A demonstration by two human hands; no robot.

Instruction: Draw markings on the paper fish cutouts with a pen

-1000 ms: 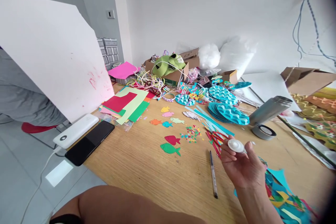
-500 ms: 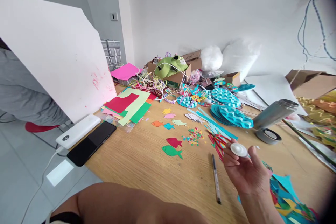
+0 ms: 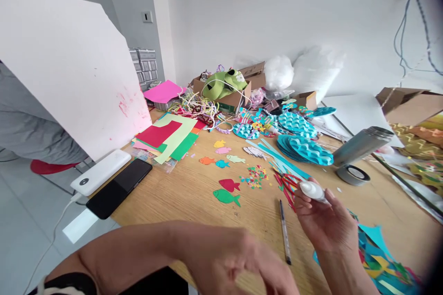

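Observation:
My right hand (image 3: 327, 221) is closed around a small white glue bottle (image 3: 311, 190), its nozzle tilted up and to the left. My left hand (image 3: 242, 258) is at the bottom middle of the view, smeared by motion, with its fingers partly cut off by the frame edge. A pen (image 3: 285, 233) lies on the table between the two hands. Beyond it are a green paper fish (image 3: 226, 197) and a red paper fish (image 3: 229, 185). Red-handled scissors (image 3: 289, 182) lie just behind the glue bottle.
Colored paper sheets (image 3: 166, 134), a phone (image 3: 119, 189) and a white power bank (image 3: 101, 171) are on the left. Paper confetti (image 3: 255, 177), blue wavy discs (image 3: 308, 150), a metal flask (image 3: 363, 145) and its lid (image 3: 353, 175) stand farther right. Blue paper scraps (image 3: 384, 258) lie near the right front.
My left arm has swung in, bringing the left hand into view at the bottom middle. My right hand has tipped the glue bottle so that its nozzle and side show more.

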